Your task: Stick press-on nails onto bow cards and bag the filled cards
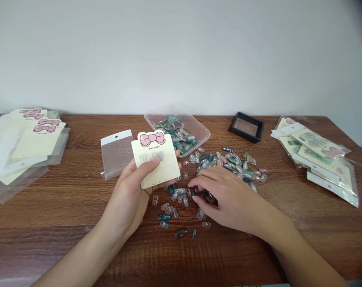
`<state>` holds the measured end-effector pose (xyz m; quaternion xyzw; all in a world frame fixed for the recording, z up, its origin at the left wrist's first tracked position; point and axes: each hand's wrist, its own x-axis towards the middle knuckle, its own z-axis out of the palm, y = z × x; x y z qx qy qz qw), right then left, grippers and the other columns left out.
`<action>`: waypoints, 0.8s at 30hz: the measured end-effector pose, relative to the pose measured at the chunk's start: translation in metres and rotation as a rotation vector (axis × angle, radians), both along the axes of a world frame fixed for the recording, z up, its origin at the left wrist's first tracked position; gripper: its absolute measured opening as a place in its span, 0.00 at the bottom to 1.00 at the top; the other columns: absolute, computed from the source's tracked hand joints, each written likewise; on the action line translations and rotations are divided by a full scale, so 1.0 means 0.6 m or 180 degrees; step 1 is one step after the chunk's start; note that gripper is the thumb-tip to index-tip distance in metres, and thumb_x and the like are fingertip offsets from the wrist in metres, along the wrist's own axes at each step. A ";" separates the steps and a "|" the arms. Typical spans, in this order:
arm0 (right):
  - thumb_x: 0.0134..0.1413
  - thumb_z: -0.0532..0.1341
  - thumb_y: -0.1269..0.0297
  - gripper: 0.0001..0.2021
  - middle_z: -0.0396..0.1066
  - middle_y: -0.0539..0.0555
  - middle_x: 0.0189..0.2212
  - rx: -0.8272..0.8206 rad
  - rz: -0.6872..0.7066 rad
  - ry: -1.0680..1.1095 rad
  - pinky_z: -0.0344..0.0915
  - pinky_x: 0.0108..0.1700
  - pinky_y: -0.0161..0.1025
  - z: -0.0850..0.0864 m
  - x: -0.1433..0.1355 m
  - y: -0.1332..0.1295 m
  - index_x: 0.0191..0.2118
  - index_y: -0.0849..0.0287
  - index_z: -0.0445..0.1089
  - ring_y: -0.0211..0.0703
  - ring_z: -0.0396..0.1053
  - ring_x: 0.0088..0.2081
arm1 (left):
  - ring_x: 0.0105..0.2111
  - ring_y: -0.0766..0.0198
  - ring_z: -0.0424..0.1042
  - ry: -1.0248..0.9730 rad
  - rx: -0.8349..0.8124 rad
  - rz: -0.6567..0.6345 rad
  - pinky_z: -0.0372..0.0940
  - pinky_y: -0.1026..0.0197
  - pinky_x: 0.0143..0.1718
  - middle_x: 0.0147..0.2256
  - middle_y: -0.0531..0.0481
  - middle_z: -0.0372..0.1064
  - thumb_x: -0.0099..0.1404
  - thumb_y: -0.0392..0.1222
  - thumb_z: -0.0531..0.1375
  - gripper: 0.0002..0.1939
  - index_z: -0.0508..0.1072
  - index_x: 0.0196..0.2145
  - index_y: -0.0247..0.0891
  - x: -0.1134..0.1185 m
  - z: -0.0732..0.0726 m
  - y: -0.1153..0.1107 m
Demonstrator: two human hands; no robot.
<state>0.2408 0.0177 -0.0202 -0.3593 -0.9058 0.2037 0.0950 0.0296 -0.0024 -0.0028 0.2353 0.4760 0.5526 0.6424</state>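
Note:
My left hand (130,187) holds up a cream card (165,171) with a pink bow printed at its top. The thumb presses on a row of pale press-on nails (147,156) stuck across the card. Over the loose press-on nails (228,163) on the wood, my right hand (222,195) hovers or rests with its fingers apart and curved. Whether its fingertips touch a nail I cannot make out. Several clear, teal and dark nails (181,233) lie scattered below and between the hands.
A clear plastic tub (200,133) of nails stands behind the card. Beside it lies a clear bag (116,159) with a white top. Blank bow cards (37,143) and bags are stacked at left. A black box (246,126) and bagged nail cards (324,159) are at right.

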 end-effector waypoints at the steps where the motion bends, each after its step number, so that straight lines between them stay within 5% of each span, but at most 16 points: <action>1: 0.63 0.58 0.69 0.07 0.70 0.53 0.35 0.0036 -0.0041 0.0087 0.60 0.42 0.43 -0.001 -0.003 0.000 0.43 0.58 0.72 0.45 0.66 0.38 | 0.48 0.50 0.75 0.0005 -0.0028 0.0012 0.75 0.59 0.35 0.50 0.43 0.76 0.64 0.40 0.63 0.26 0.69 0.60 0.43 0.000 0.000 0.001; 9: 0.67 0.57 0.67 0.09 0.70 0.53 0.35 0.0376 -0.0119 0.0517 0.58 0.44 0.42 -0.025 -0.048 0.007 0.39 0.58 0.76 0.43 0.65 0.39 | 0.52 0.48 0.73 0.0119 -0.0032 0.0184 0.75 0.61 0.36 0.49 0.45 0.77 0.62 0.39 0.63 0.24 0.72 0.57 0.43 -0.003 0.000 0.004; 24: 0.59 0.65 0.68 0.08 0.69 0.52 0.40 -0.0415 -0.0142 0.0445 0.58 0.52 0.46 -0.014 -0.063 0.024 0.43 0.51 0.77 0.45 0.65 0.46 | 0.44 0.51 0.77 0.0118 -0.0046 0.0311 0.76 0.59 0.33 0.48 0.42 0.77 0.62 0.40 0.63 0.23 0.73 0.56 0.37 -0.007 0.003 0.011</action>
